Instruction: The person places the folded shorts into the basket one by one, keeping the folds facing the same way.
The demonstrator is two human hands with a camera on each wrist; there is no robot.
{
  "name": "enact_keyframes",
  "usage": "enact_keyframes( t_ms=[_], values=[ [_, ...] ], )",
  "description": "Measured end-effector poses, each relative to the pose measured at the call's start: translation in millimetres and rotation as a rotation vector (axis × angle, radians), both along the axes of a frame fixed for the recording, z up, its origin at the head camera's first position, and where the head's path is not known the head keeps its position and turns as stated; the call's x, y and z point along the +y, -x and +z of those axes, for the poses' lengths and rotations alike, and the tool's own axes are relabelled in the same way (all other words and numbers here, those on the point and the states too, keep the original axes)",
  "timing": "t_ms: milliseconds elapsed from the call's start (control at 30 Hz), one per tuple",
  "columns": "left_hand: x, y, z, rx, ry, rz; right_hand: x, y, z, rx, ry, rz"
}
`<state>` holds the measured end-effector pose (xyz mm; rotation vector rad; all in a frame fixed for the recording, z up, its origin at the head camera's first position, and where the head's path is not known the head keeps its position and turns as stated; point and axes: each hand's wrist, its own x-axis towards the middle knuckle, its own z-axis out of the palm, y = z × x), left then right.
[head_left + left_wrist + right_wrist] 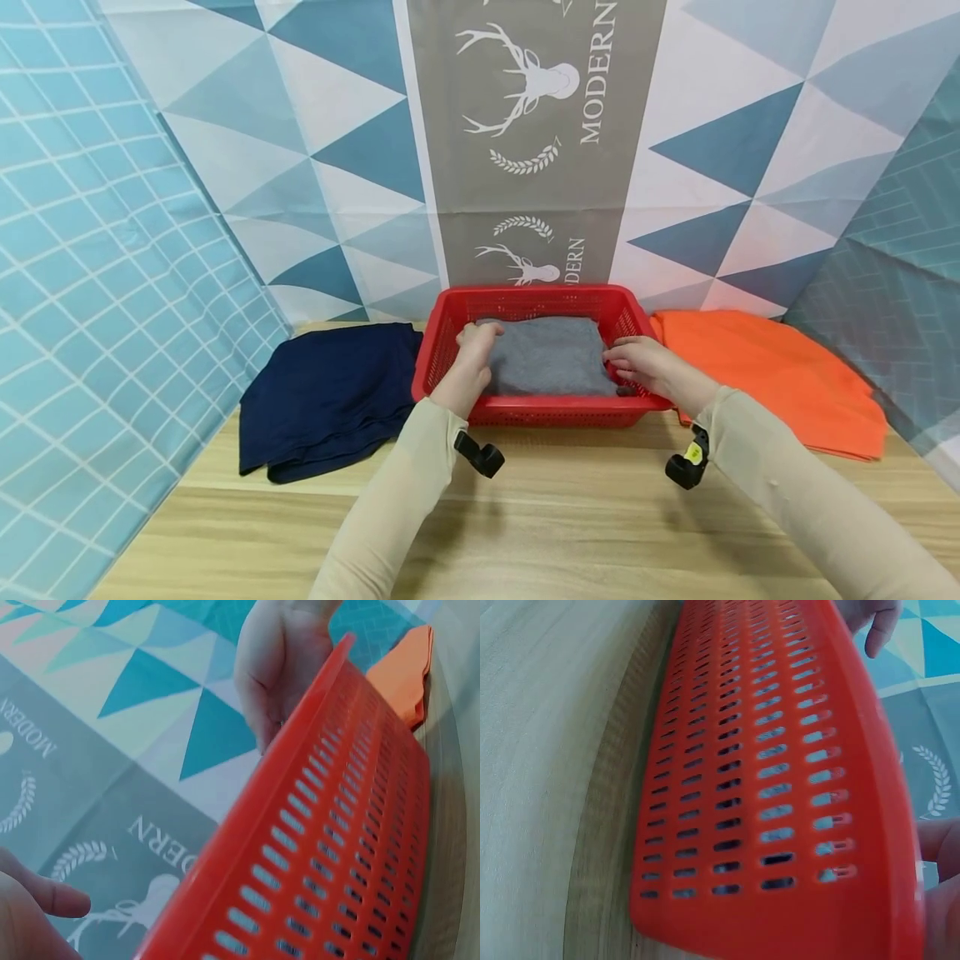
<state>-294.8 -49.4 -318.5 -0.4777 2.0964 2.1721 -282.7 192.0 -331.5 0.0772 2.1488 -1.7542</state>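
Note:
A folded grey cloth (547, 354) lies flat inside a red perforated plastic basket (555, 414). My left hand (474, 358) reaches over the front rim at the cloth's left side, thumb stretched out. On the opposite side my right hand (641, 360) reaches into the basket, with loosely bent fingers at the cloth's right edge. Both palms face inward, and some fingertips are hidden down inside. From the left wrist view, the basket wall (315, 847) stands between the camera and the cloth. The right wrist view shows the same slotted front wall (727, 780) close up.
Left of the basket lies a folded navy cloth (330, 396). To its right an orange cloth (772, 383) is spread on the wooden table (570, 508). Patterned sheets (360, 125) hang close behind the basket and at both sides.

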Motion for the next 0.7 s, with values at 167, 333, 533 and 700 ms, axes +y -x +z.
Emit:
enact_keyframes(
  t_ms=[167,333,533,700],
  values=[
    [7.0,-4.6,4.0,0.017,-0.035,0.008,6.1,-5.2,3.8,0.025,0.066,0.021],
    [17.7,-9.7,4.6,0.062,-0.071,0.023,11.0,-12.3,7.7,0.076,0.099,0.076],
    [40.1,-16.1,1.6,0.086,-0.152,-0.008,14.2,-25.5,13.6,0.106,0.110,0.102],
    [59.3,-24.0,-1.1,0.107,-0.159,-0.099,19.2,-33.3,19.7,0.154,0.136,0.115]
  ],
)
